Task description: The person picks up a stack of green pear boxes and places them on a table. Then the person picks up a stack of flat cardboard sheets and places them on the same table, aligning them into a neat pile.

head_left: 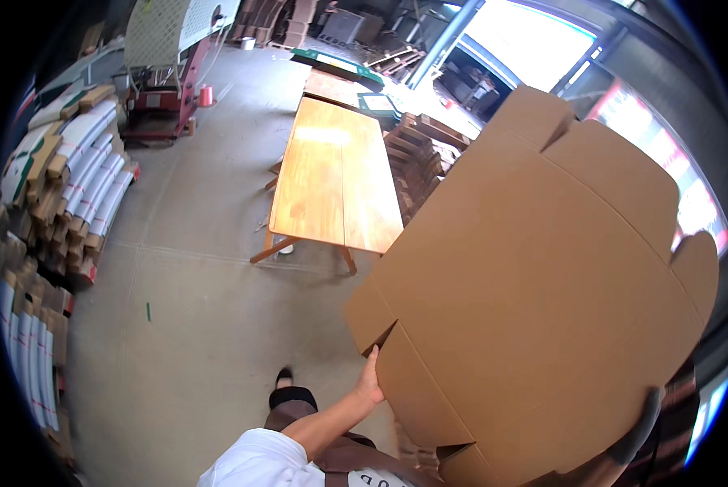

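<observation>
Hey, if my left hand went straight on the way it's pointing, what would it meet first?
Your left hand would likely meet the cardboard's flap first, just above it in the picture, though exact depth is unclear; it already holds the edge.

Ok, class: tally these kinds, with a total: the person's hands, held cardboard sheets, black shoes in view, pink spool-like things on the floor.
Hands: 2 (left hand, right hand)
Cardboard sheet: 1
Black shoe: 1
Pink spool-like thing: 1
Total: 5
</observation>
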Tool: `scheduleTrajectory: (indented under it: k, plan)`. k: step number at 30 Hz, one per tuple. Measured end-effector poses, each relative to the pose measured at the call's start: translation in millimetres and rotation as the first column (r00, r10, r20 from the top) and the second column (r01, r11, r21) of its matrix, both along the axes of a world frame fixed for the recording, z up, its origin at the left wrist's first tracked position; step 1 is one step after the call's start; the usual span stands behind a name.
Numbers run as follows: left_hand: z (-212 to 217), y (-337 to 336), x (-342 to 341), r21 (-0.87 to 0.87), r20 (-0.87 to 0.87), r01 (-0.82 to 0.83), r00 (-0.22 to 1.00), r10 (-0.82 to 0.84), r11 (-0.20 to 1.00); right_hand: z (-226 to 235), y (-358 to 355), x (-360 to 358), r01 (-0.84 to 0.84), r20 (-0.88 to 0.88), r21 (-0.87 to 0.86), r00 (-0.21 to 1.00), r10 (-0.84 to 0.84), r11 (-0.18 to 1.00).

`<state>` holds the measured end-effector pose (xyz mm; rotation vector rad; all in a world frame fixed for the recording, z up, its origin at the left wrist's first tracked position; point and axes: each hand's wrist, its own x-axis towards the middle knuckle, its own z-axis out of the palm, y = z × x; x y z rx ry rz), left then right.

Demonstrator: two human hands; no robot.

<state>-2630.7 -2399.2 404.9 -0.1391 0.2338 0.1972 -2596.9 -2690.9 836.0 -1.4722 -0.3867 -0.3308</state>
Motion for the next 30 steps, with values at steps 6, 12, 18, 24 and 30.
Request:
scheduleTrajectory:
  k: [6,12,18,24,30]
  plan:
    - [-30,66,153,-0.056,0.038,-0.120,0.992,0.122,0.991,57,200,221,-0.178,0.149,-0.582,0.936,0.319,0.793]
    - [-56,119,254,-0.169,0.079,-0.134,0.986,0.149,0.976,76,473,312,-0.448,-0.107,-0.691,0.839,0.533,0.567]
    - [-79,135,388,-0.506,0.764,0.084,0.505,0.401,0.858,77,663,389,-0.413,-0.171,-0.872,0.760,0.627,0.264]
    - [-59,208,410,-0.138,0.177,0.356,0.927,-0.331,0.924,16,810,445,-0.442,-0.285,-0.897,0.615,0.736,0.022]
    - [-104,337,326,0.797,-0.297,0.410,0.905,-0.303,0.444,-37,874,445,-0.147,-0.114,-0.988,0.496,0.861,-0.046]
